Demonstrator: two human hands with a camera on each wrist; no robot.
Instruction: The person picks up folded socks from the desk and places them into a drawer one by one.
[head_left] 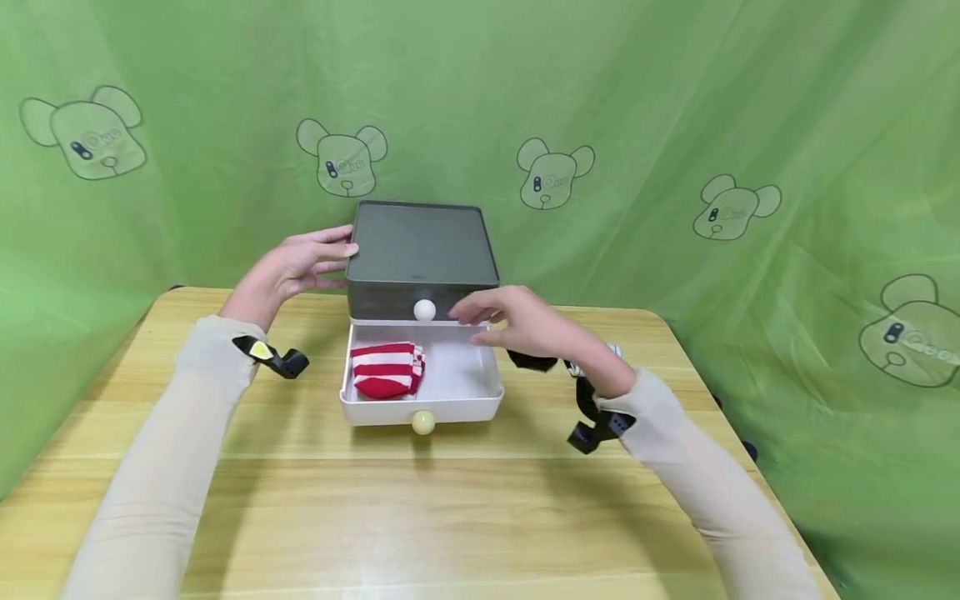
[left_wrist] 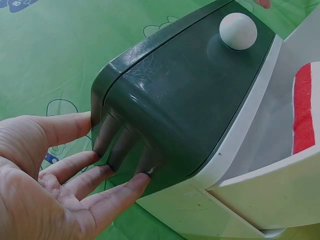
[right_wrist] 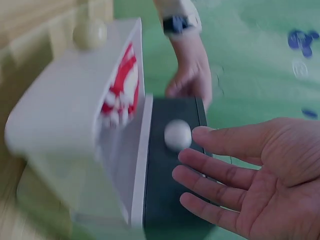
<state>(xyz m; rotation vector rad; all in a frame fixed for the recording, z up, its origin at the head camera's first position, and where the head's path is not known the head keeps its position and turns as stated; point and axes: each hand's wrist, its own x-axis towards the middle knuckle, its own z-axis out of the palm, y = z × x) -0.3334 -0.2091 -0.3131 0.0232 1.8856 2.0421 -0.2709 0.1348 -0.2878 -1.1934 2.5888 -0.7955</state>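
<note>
While drwr (head_left: 459,375) juts twd person (head_left: 150,475), front (head_left: 459,410) runs L–R.

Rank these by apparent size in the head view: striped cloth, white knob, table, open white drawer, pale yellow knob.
Largest to smallest:
1. table
2. open white drawer
3. striped cloth
Smallest, unranked: white knob and pale yellow knob, which look about alike.
</note>
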